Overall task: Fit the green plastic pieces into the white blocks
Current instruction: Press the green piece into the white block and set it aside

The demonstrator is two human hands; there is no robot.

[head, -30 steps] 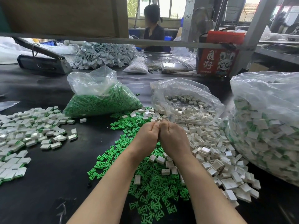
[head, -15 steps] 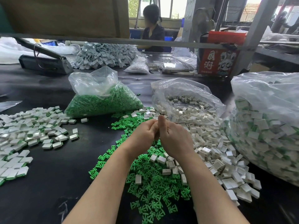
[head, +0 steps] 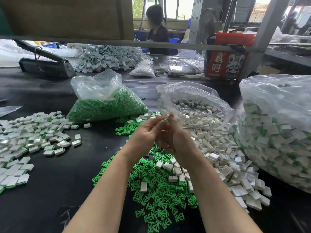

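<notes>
Because the green piece [head: 166, 120] is small, light and rigid, I pinch it by its edges at my right hand's [head: 176, 140] fingertips above the bench [head: 50, 190]; my left hand [head: 146, 133] curls alongside, its contents hidden.

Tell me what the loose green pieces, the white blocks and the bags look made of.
Green pieces: moulded plastic by the look, matte, uniform colour, crisp edges.
White blocks: probably plastic too, smooth, slightly glossy faces catching light.
Bags: thin clear plastic film, crinkled and see-through.
</notes>
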